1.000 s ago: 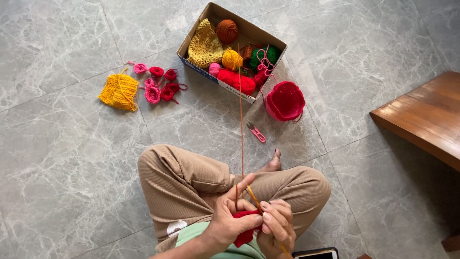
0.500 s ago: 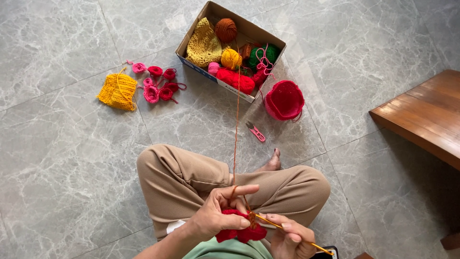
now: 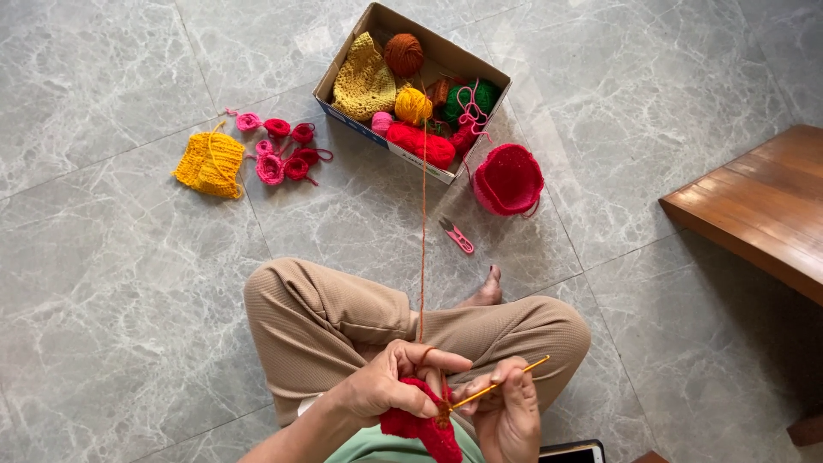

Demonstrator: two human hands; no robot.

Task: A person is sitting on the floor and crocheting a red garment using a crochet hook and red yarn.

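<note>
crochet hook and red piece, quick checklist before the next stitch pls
1. Crochet hook gripped in right hand: ok.
2. Red crochet piece pinched by left hand: ok.
3. Orange strand runs clear from cardboard box to the left fingers, taut, no snag visible: ok.
4. Hook tip in a loop: cannot tell, too small.
5. Pink snips on the floor, apart from the strand: ok.

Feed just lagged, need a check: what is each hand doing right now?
Left hand: closed on the red crochet piece, orange yarn strand over a finger.
Right hand: closed on the crochet hook.
</note>
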